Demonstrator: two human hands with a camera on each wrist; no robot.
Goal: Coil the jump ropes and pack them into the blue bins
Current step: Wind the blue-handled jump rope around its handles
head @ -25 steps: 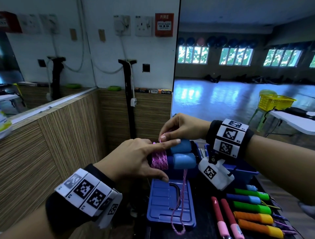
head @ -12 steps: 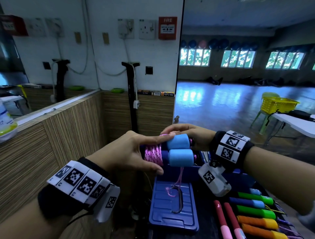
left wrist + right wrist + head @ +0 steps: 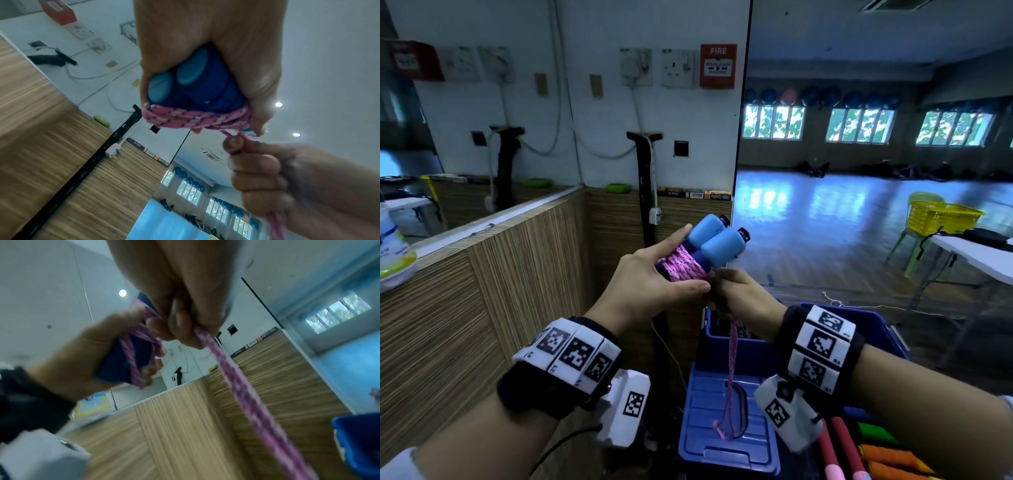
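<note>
Over blue bin lid (image 3: 726,428): rope bundle (image 3: 681,265) raised, handles now tilted.

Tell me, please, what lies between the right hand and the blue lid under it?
Only the loose tail of the pink rope: it hangs from the right hand down to the blue lid, as the head view shows.

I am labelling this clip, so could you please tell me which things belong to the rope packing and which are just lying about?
In the job:
- pink rope
- blue handles
- blue bin
- bin lid

Lying about:
- yellow basket
- white table
</note>
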